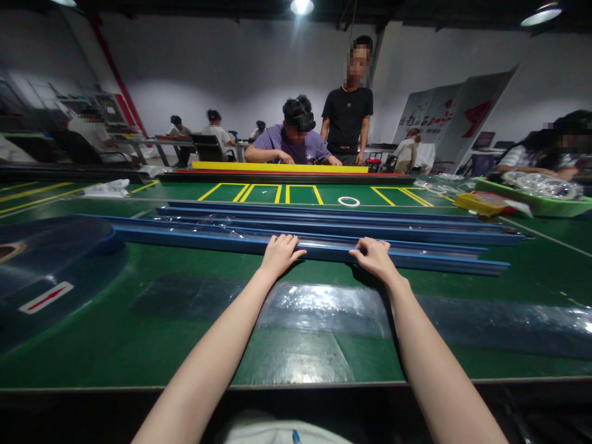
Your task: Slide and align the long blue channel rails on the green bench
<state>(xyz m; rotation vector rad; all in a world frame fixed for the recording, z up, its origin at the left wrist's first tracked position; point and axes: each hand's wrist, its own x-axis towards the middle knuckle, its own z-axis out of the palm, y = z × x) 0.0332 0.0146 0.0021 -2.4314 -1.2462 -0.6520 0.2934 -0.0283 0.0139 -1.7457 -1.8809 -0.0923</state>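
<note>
Several long blue strips lie side by side across the green table (139, 345). My left hand (280, 253) rests on the nearest blue strip (208, 242), fingers laid over its top edge. My right hand (375, 256) grips the same strip a little to the right, fingers curled over it. A clear plastic sheet (319, 320) lies flat on the table just in front of my hands, between my forearms.
A dark blue curved panel (50, 271) lies at the left. A roll of tape (348, 201) sits beyond the strips. Yellow and red strips (277, 167) lie at the far edge, where a seated person works and another stands. A green tray (531, 200) and yellow tray are at right.
</note>
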